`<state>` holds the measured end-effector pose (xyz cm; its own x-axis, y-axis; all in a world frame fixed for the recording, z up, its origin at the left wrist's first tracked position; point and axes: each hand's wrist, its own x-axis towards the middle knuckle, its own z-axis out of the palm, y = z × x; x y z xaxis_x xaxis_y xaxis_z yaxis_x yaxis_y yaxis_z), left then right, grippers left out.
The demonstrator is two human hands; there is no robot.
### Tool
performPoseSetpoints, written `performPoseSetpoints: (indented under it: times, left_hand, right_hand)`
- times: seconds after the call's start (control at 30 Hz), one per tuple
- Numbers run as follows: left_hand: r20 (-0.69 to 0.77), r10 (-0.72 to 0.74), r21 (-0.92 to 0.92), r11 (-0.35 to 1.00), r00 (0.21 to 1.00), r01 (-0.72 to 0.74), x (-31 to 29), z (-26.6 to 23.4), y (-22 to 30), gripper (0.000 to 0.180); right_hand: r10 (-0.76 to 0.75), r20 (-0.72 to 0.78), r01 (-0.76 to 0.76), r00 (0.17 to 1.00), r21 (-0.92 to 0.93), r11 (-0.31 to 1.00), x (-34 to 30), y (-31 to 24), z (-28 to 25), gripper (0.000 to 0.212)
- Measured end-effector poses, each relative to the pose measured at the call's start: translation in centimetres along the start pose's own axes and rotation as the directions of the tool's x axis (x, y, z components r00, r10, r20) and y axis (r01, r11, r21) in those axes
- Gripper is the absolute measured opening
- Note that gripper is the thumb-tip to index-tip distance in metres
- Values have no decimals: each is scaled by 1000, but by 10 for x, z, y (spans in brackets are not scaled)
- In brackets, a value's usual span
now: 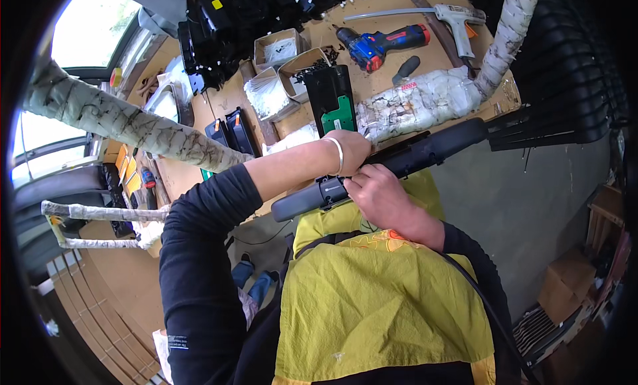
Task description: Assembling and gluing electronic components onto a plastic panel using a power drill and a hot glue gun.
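Across my lap, just beyond the yellow-green apron (385, 305), lies a long black plastic bar-shaped part (435, 149), tilted up toward the right. My left hand (352, 149), with a pale bangle at the wrist, curls down on the far side of its middle; the fingertips are hidden. My right hand (382, 195) is closed at the near edge, fingers pressed against the part beside the left. Whether something small is pinched between them cannot be made out. Just past my left hand stands a black housing with a green circuit board (340, 112).
On the wooden workbench are a blue-and-red cordless drill (375, 47), a white glue gun (460, 23) and cardboard boxes of small pieces (269, 93). A wrapped padded frame (133, 122) crosses at left and another padded bar (419, 106) edges the bench. Black parts (565, 73) are stacked right.
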<state>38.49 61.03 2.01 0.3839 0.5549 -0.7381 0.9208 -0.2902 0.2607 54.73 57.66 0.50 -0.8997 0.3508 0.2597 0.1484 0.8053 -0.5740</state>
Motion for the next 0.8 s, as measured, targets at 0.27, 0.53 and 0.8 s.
performPoseSetpoints:
  times: [0.27, 0.53, 0.8]
  left_hand:
    - [-201, 20, -221, 973, 979, -65, -20, 20, -6, 12]
    - [-553, -131, -406, 905, 823, -129, -46, 51, -8, 14]
    - [-822, -131, -352, 882, 554, -314, -78, 90, 8, 8]
  right_hand:
    - [-9, -40, 10, 999, 25, 1000, 1, 3, 2, 10]
    - [256, -45, -237, 966, 255, 938, 5, -1, -6, 10]
    - [329, 175, -370, 928, 316, 874, 29, 18, -14, 16]
